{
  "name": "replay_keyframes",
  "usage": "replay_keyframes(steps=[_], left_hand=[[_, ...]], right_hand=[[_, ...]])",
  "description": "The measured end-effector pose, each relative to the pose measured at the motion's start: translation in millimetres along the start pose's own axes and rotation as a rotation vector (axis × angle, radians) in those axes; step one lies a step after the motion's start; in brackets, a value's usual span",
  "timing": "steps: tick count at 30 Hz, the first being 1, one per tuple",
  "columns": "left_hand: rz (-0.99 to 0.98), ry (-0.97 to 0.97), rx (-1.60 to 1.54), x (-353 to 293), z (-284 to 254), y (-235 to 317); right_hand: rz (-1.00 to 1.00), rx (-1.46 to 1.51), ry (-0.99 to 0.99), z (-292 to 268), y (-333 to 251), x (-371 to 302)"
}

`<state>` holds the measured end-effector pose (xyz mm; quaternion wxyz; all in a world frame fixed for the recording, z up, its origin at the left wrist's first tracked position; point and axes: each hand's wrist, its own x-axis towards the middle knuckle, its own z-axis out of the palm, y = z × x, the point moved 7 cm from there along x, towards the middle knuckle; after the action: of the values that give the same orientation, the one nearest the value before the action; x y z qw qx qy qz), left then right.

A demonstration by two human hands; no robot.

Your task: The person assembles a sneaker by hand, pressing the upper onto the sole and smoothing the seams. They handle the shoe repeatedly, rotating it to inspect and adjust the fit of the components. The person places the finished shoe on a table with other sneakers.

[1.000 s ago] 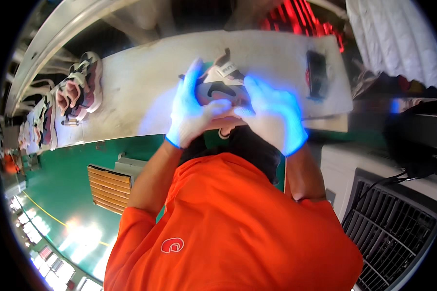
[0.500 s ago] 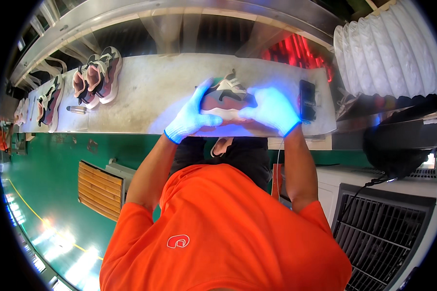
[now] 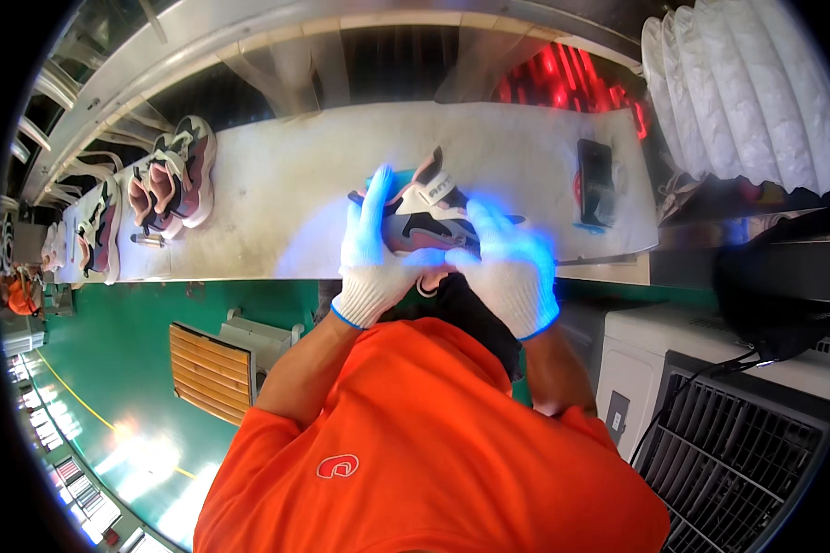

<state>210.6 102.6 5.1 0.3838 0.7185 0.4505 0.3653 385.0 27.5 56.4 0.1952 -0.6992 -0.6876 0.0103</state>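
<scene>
A sneaker (image 3: 424,228) in grey, black, mauve and white is held between my two gloved hands over the front edge of the white worktable (image 3: 276,175). Its tongue and pale strap face up. My left hand (image 3: 373,263) grips one end, fingers along the far side and thumb on the near side. Round the other end my right hand (image 3: 510,272) is closed, its thumb meeting the left thumb at the near side. Both white knit gloves glow blue under a light. The shoe's sole is mostly hidden.
Similar sneakers (image 3: 191,170) stand at the left, with another sneaker (image 3: 101,230) farther along and a small tube (image 3: 147,241) nearby. A phone (image 3: 596,180) lies at the right, below white ducting (image 3: 737,92). A slatted stool (image 3: 210,373) and a grilled machine (image 3: 728,452) flank me.
Both hands have drawn the sneaker closer to me, toward the table's front edge. It has tilted, so its opening and strap show more and the white sole shows less.
</scene>
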Motion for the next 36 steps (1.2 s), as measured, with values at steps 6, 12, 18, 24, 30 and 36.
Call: replay_keyframes(steps=[6, 12, 18, 24, 30, 36], left_hand=[[-0.120, -0.247, -0.204, 23.6, -12.5, -41.4], [-0.001, -0.397, 0.360, 70.3, -28.7, -54.5], [0.419, -0.296, 0.350, 76.4, 2.2, 52.4], [0.417, -0.603, 0.607, 74.2, 113.0, 67.4], [0.524, -0.234, 0.226, 57.2, -40.6, 122.1], [0.445, -0.221, 0.483, 16.5, -99.3, -33.7]], right_hand=[[-0.014, 0.020, -0.081, 4.4, 8.9, 16.1], [0.192, 0.630, -0.178, 34.6, 72.5, 70.2], [0.885, 1.496, 0.437, 77.4, 159.7, -28.0], [0.841, 1.464, 0.598, 87.4, 157.1, -40.1], [0.834, 1.563, -0.080, 112.0, 145.2, -7.1], [0.461, 1.347, -0.413, 59.9, 60.7, 55.4]])
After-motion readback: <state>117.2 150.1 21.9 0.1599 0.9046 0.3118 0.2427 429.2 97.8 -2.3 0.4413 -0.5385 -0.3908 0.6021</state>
